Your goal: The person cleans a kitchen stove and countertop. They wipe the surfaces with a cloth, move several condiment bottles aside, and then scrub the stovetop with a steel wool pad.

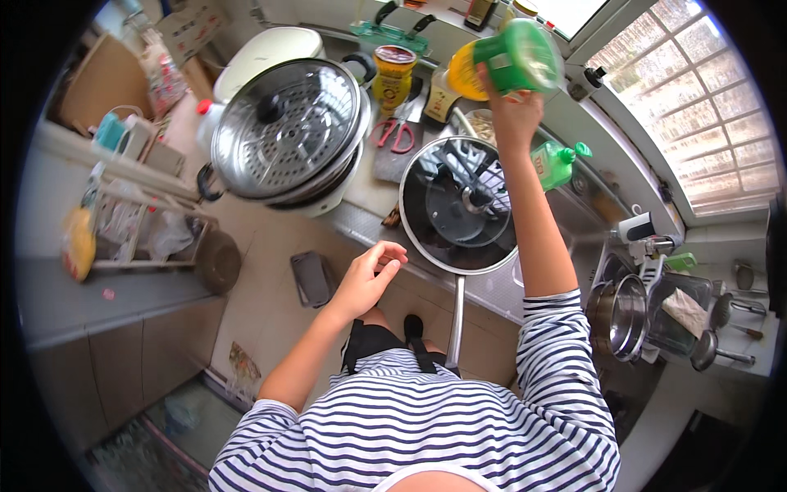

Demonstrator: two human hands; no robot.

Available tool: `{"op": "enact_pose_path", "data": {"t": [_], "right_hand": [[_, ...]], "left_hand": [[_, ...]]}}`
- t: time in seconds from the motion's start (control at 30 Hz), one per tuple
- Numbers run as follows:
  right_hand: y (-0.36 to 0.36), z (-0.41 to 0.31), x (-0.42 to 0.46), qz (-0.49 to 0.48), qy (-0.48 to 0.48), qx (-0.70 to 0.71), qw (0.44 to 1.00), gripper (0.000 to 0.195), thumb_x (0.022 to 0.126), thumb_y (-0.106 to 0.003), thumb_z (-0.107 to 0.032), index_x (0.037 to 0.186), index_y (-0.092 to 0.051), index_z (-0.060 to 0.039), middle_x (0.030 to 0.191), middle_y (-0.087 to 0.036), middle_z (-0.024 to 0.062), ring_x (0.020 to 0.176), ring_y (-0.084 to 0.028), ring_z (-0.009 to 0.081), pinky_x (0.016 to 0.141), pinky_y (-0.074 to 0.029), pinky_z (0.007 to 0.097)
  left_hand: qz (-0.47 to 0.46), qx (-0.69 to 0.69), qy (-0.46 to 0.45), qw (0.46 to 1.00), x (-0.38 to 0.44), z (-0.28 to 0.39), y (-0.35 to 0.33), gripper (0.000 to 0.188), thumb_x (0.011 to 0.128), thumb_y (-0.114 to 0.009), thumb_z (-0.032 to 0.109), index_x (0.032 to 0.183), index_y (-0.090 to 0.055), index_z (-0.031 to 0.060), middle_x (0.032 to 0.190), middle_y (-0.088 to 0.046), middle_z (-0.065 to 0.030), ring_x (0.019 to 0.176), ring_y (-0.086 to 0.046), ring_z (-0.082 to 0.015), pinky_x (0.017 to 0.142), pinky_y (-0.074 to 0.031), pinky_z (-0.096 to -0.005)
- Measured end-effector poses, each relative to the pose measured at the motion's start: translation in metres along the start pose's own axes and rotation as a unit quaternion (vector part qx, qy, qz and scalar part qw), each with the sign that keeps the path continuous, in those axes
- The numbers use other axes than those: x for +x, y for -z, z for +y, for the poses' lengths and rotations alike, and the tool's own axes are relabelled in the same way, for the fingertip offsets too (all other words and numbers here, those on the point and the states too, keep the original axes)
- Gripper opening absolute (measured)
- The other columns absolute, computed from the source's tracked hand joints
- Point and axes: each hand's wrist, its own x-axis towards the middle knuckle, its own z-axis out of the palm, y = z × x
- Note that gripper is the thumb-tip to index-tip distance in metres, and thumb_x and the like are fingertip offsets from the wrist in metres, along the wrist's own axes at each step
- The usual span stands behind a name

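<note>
My right hand [516, 117] is raised over the back of the counter, its fingers around a green and yellow container [504, 61] that is tilted on its side. Below that forearm lies a frying pan with a glass lid [449, 227], its metal handle [455, 326] pointing towards me. My left hand [366, 280] hovers off the counter's front edge, left of the pan handle, fingers loosely curled with nothing in them. Scissors with red handles [393, 134] lie behind the pan, near a yellow canister [393, 80] and a dark bottle with a cream label [440, 101].
A large steamer with a glass lid [286, 129] stands left on the counter. A green dish-soap bottle [553, 165] is right of the pan, near the sink [569, 215]. Metal pots [627, 317] and ladles [704, 350] are far right. A knife holder [390, 37] stands at the back.
</note>
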Motion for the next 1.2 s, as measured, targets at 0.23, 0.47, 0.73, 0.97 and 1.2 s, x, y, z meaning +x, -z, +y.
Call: {"op": "enact_pose_path", "data": {"t": [0.23,0.47,0.73,0.97,1.2], "right_hand": [[0.011,0.093,0.088,0.085,-0.014,-0.062,0.994,0.063,0.07,-0.089,-0.03,0.117,-0.061,0.0,0.112,-0.069,0.0105,0.094,-0.067,0.019,0.085,-0.052,0.0332],[-0.025,0.183,0.068,-0.002,-0.135,-0.196,0.971,0.078,0.064,-0.09,-0.038,0.124,-0.056,-0.0028,0.11,-0.07,0.0146,0.098,-0.068,0.0238,0.086,-0.052,0.0346],[-0.053,0.178,0.077,-0.079,-0.16,-0.224,0.958,0.076,0.063,-0.089,-0.036,0.124,-0.055,-0.004,0.113,-0.069,0.0168,0.105,-0.068,0.0275,0.091,-0.052,0.0372],[-0.041,0.213,0.052,-0.115,-0.206,-0.195,0.952,0.077,0.065,-0.089,-0.037,0.126,-0.055,-0.0033,0.115,-0.069,0.0155,0.107,-0.067,0.0273,0.093,-0.05,0.0369],[-0.042,0.213,0.046,-0.193,-0.213,-0.152,0.946,0.072,0.066,-0.091,-0.029,0.124,-0.057,-0.0041,0.117,-0.068,0.0139,0.108,-0.064,0.0233,0.094,-0.049,0.035]], "left_hand": [[-0.095,-0.099,0.068,0.988,0.077,-0.017,0.035,0.02,0.1,-0.052,0.012,0.116,-0.057,0.0014,0.107,-0.064,-0.0073,0.103,-0.061,-0.0153,0.094,-0.048,-0.0314],[-0.158,-0.109,0.084,0.978,0.13,-0.011,0.047,0.021,0.1,-0.052,0.013,0.117,-0.057,0.0024,0.107,-0.065,-0.0066,0.103,-0.062,-0.0147,0.092,-0.048,-0.0308],[-0.13,-0.117,0.101,0.979,0.149,-0.035,0.069,0.022,0.101,-0.052,0.016,0.115,-0.058,0.0,0.103,-0.065,-0.0071,0.1,-0.061,-0.0151,0.094,-0.047,-0.0306],[-0.145,-0.129,0.12,0.974,0.155,-0.035,0.062,0.021,0.101,-0.051,0.015,0.115,-0.057,0.0001,0.104,-0.065,-0.007,0.099,-0.06,-0.0146,0.094,-0.047,-0.0306],[-0.143,-0.106,0.119,0.977,0.146,-0.042,0.058,0.02,0.1,-0.051,0.014,0.114,-0.058,0.0003,0.103,-0.066,-0.0074,0.098,-0.062,-0.0149,0.091,-0.049,-0.0304]]}}
